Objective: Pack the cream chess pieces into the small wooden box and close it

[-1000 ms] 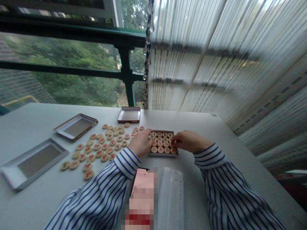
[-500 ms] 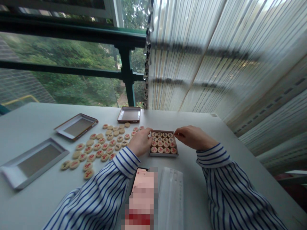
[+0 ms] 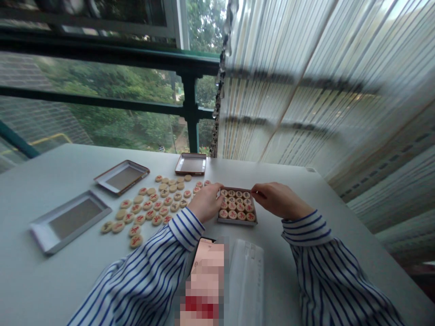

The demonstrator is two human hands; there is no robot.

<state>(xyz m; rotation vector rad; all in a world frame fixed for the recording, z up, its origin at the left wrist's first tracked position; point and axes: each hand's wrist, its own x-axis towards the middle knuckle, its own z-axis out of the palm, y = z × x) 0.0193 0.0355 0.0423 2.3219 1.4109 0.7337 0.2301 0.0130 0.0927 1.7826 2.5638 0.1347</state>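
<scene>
right hand (image 3: 280, 199) has moved to box rim (image 3: 237, 222) on table (image 3: 277, 249) by window (image 3: 129, 88), curled like left hand (image 3: 205, 202), grips unclear.

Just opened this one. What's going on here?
A person has both hands at a small box on a white table: the left hand is at its left edge, the right hand by its far right corner. Marked round discs sit in rows inside. More discs lie loose to the left, near three shallow trays.
</scene>
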